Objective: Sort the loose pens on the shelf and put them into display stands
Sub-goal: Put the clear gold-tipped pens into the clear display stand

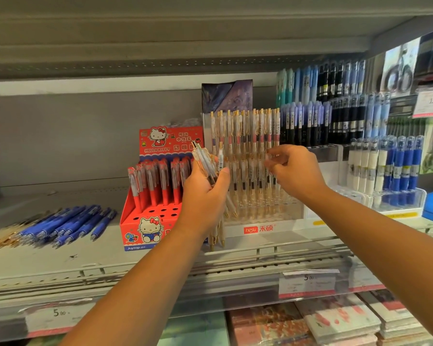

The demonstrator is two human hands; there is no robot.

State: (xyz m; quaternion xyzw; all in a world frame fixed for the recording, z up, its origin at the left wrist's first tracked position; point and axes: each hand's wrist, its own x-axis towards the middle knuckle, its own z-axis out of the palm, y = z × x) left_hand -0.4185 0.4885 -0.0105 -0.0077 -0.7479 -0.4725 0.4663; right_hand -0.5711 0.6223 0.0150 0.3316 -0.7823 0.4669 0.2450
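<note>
1. I see even, fairly bright light coming from the front; shadows are faint.
2. The shelf rail [235, 258] bows with wide-angle distortion.
3. The loose blue pens [68, 226] at left and the notebooks [335, 320] below smear softly.
4. The clear pens [208, 166] that the left hand [205, 196] grips look slightly blurred.
5. Pale glare streaks the price strip [308, 283].

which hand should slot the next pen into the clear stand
Right. The right hand is at the clear stand, while the left hand grips the bundle of pens.
</note>
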